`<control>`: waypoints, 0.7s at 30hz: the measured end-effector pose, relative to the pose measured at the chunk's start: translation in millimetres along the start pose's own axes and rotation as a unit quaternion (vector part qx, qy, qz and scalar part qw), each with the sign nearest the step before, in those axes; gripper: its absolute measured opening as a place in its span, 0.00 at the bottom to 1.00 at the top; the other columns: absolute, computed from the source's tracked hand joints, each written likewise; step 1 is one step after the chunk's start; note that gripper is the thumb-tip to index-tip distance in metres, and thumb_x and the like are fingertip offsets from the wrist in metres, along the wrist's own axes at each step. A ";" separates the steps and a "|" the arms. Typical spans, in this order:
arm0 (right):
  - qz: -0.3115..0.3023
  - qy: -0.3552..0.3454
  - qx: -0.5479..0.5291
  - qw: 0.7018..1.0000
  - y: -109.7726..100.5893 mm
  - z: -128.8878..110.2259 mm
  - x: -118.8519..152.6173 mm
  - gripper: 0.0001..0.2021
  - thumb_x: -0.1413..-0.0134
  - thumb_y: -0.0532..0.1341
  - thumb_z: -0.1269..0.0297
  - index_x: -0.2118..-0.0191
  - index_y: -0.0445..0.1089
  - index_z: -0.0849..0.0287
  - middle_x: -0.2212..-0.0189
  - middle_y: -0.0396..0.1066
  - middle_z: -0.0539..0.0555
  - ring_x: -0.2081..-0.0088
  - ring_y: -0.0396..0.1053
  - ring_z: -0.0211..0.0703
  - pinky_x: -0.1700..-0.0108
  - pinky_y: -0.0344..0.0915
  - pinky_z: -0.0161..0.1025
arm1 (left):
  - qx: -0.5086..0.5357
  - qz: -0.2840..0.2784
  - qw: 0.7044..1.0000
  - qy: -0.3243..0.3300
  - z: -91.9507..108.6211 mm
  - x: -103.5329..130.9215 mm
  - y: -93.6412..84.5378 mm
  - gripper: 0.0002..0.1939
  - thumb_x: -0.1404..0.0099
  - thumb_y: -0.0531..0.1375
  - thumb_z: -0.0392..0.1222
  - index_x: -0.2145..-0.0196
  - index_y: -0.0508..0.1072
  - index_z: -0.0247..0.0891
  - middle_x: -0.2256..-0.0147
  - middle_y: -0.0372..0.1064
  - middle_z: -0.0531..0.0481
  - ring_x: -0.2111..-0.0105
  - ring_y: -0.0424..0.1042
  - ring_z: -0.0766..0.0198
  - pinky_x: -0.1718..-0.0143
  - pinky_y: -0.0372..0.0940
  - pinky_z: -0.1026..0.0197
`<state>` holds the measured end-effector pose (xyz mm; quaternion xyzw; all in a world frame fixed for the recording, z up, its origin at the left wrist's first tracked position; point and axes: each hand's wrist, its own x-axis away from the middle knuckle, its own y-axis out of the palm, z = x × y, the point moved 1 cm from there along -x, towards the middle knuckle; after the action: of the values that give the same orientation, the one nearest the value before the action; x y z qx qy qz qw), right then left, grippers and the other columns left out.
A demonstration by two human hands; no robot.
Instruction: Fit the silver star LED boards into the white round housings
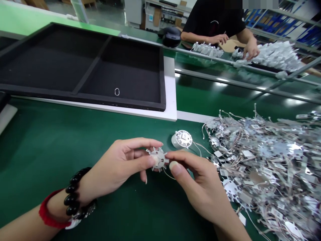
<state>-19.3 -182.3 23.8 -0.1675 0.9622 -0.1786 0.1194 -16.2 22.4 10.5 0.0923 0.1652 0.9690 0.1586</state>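
Between the thumb and fingers of my left hand (125, 160) is a small round metal plate (159, 159) with tabs sticking out around its rim. My right hand (194, 177) is closed at the plate's right edge, thumb and index finger pinching by a tab and a thin wire. That wire trails from the plate toward my right fingers. Just beyond my hands, a white cylindrical housing (178, 140) lies tilted on the green table, a similar tabbed plate on its face and thin wires running right from it.
On the right lies a big heap of metal plates with wires (265, 167). A black divided tray (125, 67) on a white board (170, 100) holds one small white loop (117, 91). Across the rail, a co-worker (213, 23) handles white parts (278, 57) near a dark rounded object (172, 36).
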 end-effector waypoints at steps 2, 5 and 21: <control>-0.015 0.024 -0.006 1.000 0.2 -0.2 -1.4 0.09 0.33 0.65 0.60 0.62 0.82 0.56 0.74 0.78 0.48 0.77 0.68 0.34 0.74 0.63 0.31 | -0.024 -0.009 1.000 0.014 -0.7 0.9 1.8 0.11 0.34 0.69 0.33 0.56 0.86 0.44 0.66 0.81 0.50 0.77 0.75 0.70 0.76 0.75 0.73; -0.037 0.055 -0.007 0.998 0.7 -0.3 -2.2 0.11 0.32 0.65 0.60 0.65 0.82 0.56 0.75 0.77 0.49 0.77 0.66 0.34 0.74 0.60 0.32 | -0.066 -0.006 0.997 0.038 -0.8 1.6 2.9 0.11 0.34 0.68 0.32 0.57 0.86 0.45 0.65 0.81 0.50 0.76 0.76 0.69 0.77 0.74 0.74; -0.045 0.066 0.010 0.997 -0.2 3.7 -0.2 0.10 0.31 0.63 0.63 0.61 0.83 0.56 0.73 0.75 0.49 0.74 0.67 0.36 0.72 0.59 0.35 | -0.122 0.033 0.991 0.040 -1.5 1.9 -6.9 0.11 0.36 0.71 0.34 0.56 0.85 0.44 0.68 0.84 0.49 0.71 0.83 0.60 0.77 0.74 0.75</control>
<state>-17.9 -183.5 20.5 -0.1971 0.9576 -0.2045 0.0488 -16.4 28.8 7.0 0.0393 0.0490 0.9896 0.1296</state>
